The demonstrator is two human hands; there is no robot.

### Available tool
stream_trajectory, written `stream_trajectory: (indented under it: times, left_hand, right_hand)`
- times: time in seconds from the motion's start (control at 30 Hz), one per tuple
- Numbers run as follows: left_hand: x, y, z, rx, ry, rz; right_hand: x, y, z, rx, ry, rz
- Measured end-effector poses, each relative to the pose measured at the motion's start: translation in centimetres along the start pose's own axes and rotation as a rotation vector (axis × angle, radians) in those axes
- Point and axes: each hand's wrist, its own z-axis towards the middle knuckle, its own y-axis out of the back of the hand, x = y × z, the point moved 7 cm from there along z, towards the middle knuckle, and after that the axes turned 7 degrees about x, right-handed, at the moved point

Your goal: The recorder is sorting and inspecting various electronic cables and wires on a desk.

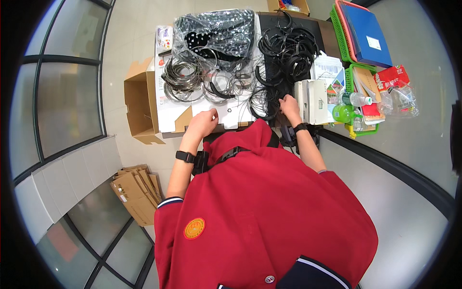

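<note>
My left hand (203,123) is at the table's near edge, over white printed cardboard (229,111), its fingers curled; whether it holds anything is hidden. My right hand (290,107) reaches to the edge of a black strip of material, beside thin black strands and hoops; its fingertips are together, and what they pinch is unclear. In front of my left hand lie a pile of shiny metal hoops (182,76) and a black curved band (221,93). A tangled heap of black headband-like hoops (297,50) lies further off, beyond my right hand.
A clear plastic bag with dark contents (220,30) lies at the back. An open cardboard box (140,104) stands left of the table, flattened cartons (137,195) lower left. White boxes (317,102), a water bottle (353,99), green baskets (348,77) and a blue folder (366,32) are at the right.
</note>
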Motion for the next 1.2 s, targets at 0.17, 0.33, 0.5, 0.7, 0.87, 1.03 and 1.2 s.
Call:
stream_trajectory:
  times: [0.17, 0.33, 0.5, 0.7, 0.87, 1.03, 1.2]
  left_hand:
    - [0.7, 0.9, -0.9, -0.033, 0.057, -0.086]
    - [-0.8, 1.9, -0.1, -0.142, -0.087, -0.084]
    - [-4.5, 4.2, 0.8, -0.247, -0.203, -0.099]
    - [-8.4, 7.2, 0.2, -0.286, -0.419, -0.370]
    - [-17.9, 16.0, -6.0, -0.582, -0.855, -0.443]
    - [-18.8, 15.9, -6.0, -0.041, -0.667, -0.681]
    - [-16.3, 14.7, -5.3, -0.129, -0.619, -0.559]
  right_hand:
    - [7.3, 6.5, -5.1, -0.184, 0.275, 0.007]
    - [12.6, 13.3, -9.1, -0.339, 0.465, 0.270]
    - [16.8, 18.8, -13.5, -0.615, 0.674, 0.374]
    - [22.4, 25.8, -19.2, -0.531, 0.922, 0.773]
    - [28.9, 23.5, -22.2, 0.303, 0.907, 0.571]
    - [29.7, 19.2, -21.6, 0.620, 1.010, 0.382]
    - [28.2, 15.2, -20.2, 0.957, 0.842, 0.536]
